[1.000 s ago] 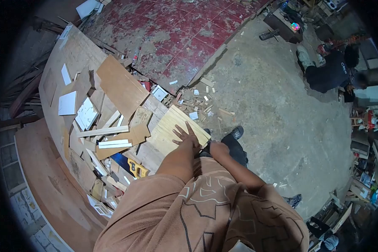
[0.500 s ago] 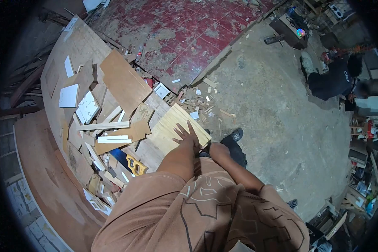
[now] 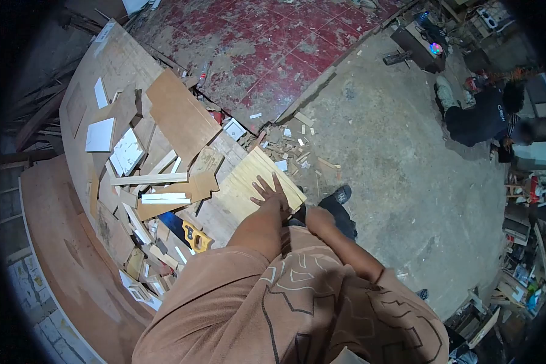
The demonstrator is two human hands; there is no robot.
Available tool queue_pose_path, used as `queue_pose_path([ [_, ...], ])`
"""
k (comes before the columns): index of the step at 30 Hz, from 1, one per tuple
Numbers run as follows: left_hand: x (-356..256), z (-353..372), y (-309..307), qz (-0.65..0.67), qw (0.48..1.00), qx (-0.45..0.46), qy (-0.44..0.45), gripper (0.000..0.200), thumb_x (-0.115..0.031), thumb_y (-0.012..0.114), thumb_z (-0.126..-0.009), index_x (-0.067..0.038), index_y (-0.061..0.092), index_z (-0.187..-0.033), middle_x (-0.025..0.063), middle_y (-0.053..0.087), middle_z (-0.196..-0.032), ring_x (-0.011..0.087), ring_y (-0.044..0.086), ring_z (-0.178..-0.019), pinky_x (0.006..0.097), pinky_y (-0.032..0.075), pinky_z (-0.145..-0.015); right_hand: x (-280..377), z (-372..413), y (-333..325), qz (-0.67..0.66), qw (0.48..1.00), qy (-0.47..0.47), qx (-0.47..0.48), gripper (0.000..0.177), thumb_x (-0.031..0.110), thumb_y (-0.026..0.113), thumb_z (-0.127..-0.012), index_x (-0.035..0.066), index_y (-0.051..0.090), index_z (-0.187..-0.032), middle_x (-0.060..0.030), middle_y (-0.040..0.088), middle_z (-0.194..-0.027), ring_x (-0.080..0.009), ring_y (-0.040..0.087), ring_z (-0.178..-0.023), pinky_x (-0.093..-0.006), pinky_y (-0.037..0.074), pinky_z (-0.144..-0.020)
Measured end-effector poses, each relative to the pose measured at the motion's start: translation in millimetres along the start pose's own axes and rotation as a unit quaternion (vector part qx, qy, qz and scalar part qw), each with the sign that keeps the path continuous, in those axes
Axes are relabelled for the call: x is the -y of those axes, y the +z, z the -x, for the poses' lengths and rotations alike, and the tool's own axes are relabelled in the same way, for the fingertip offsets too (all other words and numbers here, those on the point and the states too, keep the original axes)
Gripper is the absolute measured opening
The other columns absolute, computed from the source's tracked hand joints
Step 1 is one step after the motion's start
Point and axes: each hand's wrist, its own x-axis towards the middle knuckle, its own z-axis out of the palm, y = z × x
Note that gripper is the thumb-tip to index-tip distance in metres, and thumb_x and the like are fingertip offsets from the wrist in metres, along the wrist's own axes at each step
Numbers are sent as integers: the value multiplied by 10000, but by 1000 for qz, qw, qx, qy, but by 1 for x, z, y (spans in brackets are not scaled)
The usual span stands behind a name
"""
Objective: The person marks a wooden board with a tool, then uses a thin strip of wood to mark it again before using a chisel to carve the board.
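Left hand (image 3: pixel 273 196) splayed flat, right hand (image 3: pixel 319 220) curled

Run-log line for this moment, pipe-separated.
left hand: spread flat on pale board | right hand: by board's edge, grip unclear | yellow-handled saw: lying among wood scraps | other person: right side, bent over

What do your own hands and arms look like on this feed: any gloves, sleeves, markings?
Both the left hand and right hand are bare, with no glove or watch that I can make out. The forearms are uncovered below short, loose sleeves of a brown shirt with angular dark and pale lines.
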Motion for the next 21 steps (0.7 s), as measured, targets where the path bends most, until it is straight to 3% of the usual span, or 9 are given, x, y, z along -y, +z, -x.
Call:
queue_pose_path([
  [4, -4, 4, -8, 0, 1000, 15, 1, 1488, -324, 896, -589, -210, -330, -1426, 343, -378, -1407, 546, -316, -1307, 773, 16, -988, 3, 75, -51, 29, 997, 10, 71, 260, 106, 484, -832, -55, 680, -888, -297, 657, -935, -414, 669, -875, -482, 536, -758],
  [7, -8, 11, -16, 11, 999, 29, -18, 1461, -273, 884, -616, -230, -330, -1426, 293, -391, -1427, 499, -328, -1327, 746, -4, -1020, 4, 84, -51, 11, 999, -15, 30, 264, 101, 472, -838, -79, 646, -920, -317, 648, -922, -432, 661, -877, -494, 531, -770],
  [9, -7, 15, -24, 34, 998, 52, -10, 1445, -218, 862, -627, -226, -350, -1415, 287, -404, -1420, 493, -332, -1328, 750, -9, -1016, 11, 70, -36, 26, 998, 50, -28, 244, 101, 472, -847, -14, 672, -927, -266, 665, -962, -404, 669, -904, -476, 543, -761],
  [13, -9, -2, -25, 11, 997, 62, -43, 1319, -252, 792, -683, -187, -271, -1461, 278, -332, -1472, 477, -289, -1361, 734, -5, -1034, 8, 70, -42, 33, 999, 14, -35, 249, 108, 464, -856, -13, 659, -954, -269, 669, -926, -399, 679, -864, -478, 547, -739],
  [15, -4, -1, -14, -53, 994, -98, 0, 1119, -359, 705, -756, -68, -67, -1511, 291, -185, -1524, 503, -204, -1388, 744, 15, -1029, 5, 74, -39, 25, 998, 21, -49, 240, 110, 468, -854, -17, 658, -931, -249, 681, -881, -391, 688, -817, -476, 553, -700],
  [16, -3, 0, -7, -36, 974, -221, 41, 870, -363, 571, -858, -6, 106, -1501, 300, -49, -1542, 489, -89, -1419, 701, 15, -1072, 4, 76, -39, 20, 998, 29, -46, 240, 110, 468, -854, -17, 658, -931, -249, 681, -881, -391, 688, -817, -476, 553, -700],
  [17, -1, 1, -3, -39, 974, -217, 46, 870, -363, 571, -858, -6, 106, -1501, 300, -49, -1542, 489, -89, -1419, 701, 15, -1072, 4, 75, -40, 30, 998, 23, -44, 228, 111, 468, -856, -26, 635, -928, -252, 676, -877, -394, 685, -809, -477, 551, -685],
  [19, 9, -2, 1, -63, 917, -318, 231, 771, -327, 520, -893, 26, 170, -1482, 266, 40, -1555, 457, 1, -1435, 662, 39, -1103, 10, 74, -46, 37, 998, 20, -45, 217, 112, 468, -859, -36, 613, -925, -255, 672, -874, -396, 682, -801, -478, 548, -670],
  [21, 19, -16, 19, -70, 903, -333, 262, 728, -339, 487, -906, -18, 192, -1489, 226, 93, -1562, 430, 48, -1440, 641, 47, -1117, 17, 79, -50, 56, 996, -10, -65, 220, 112, 471, -857, -39, 613, -927, -240, 679, -853, -379, 690, -780, -461, 553, -637],
])
